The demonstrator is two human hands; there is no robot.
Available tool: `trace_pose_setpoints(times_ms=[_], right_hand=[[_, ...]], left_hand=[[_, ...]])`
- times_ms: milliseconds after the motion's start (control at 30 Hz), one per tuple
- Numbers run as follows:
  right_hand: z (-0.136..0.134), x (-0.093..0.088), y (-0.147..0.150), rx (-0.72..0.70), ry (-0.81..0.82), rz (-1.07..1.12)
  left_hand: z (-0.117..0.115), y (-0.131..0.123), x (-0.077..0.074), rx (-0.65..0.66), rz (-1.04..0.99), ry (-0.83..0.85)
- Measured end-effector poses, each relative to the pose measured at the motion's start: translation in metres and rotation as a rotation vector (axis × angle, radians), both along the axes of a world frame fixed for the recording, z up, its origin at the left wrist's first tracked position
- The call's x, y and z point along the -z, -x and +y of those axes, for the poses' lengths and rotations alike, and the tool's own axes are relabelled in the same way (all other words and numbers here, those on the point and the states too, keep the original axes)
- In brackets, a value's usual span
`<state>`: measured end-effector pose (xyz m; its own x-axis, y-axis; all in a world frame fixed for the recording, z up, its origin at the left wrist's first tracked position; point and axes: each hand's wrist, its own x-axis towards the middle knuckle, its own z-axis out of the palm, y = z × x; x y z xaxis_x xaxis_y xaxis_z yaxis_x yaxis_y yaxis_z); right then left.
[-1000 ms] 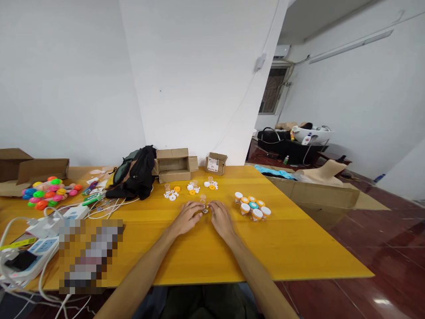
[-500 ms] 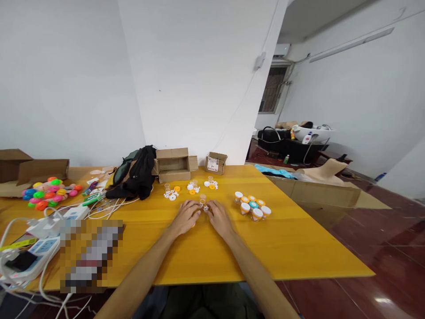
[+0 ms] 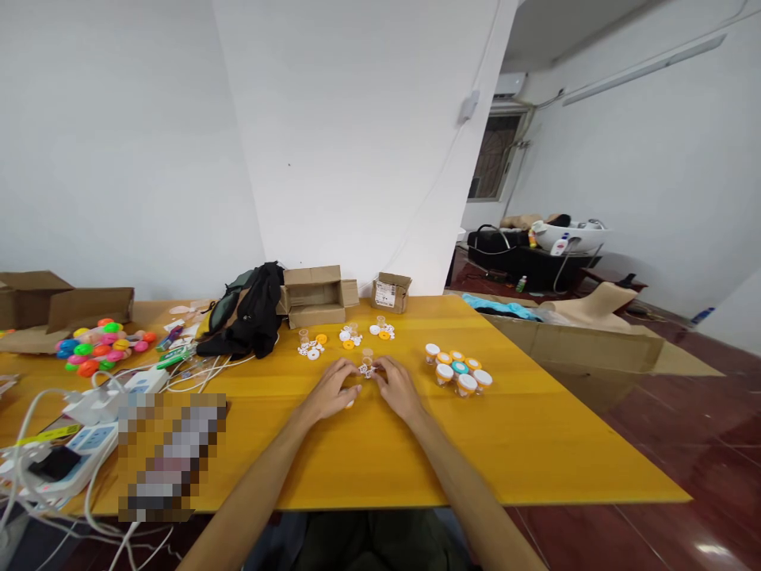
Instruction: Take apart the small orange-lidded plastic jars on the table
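Left hand (image 3: 329, 390) and right hand (image 3: 399, 387): fingers half-curled, tips meeting at small white pieces (image 3: 365, 370), just left of the jar cluster (image 3: 457, 371). Grip cannot be determined. Placement unchanged from 0.5 s earlier.

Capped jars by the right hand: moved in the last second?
No. The capped jars keep the same offset from the small cardboard box at the wall. Both drift slightly right in frame, so that is the camera.

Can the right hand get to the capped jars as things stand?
Probably yes: the capped jars stand just right of the right hand, with only bare tabletop between them.
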<state>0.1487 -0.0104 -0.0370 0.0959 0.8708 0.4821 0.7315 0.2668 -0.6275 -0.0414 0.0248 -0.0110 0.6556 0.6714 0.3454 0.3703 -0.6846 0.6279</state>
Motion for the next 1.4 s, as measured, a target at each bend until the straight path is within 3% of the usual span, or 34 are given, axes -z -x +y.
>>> trace_pose_setpoints(times_ms=[333, 600, 833, 1100, 1400], right_hand=[[0.010, 0.010, -0.008, 0.071, -0.087, 0.045], [0.029, 0.012, -0.011, -0.137, -0.107, 0.038], [0.027, 0.013, -0.012, -0.178, -0.095, 0.084], [0.021, 0.010, -0.008, -0.179, -0.109, 0.100], [0.020, 0.018, -0.011, -0.065, -0.113, 0.022]], left_hand=[[-0.004, 0.002, -0.004, 0.040, 0.117, -0.131], [-0.005, 0.004, -0.003, 0.091, 0.166, -0.183], [-0.004, 0.001, -0.001, 0.085, 0.221, -0.168], [-0.005, 0.001, -0.004, 0.065, 0.190, -0.157], [-0.002, 0.003, -0.005, 0.011, 0.047, -0.095]])
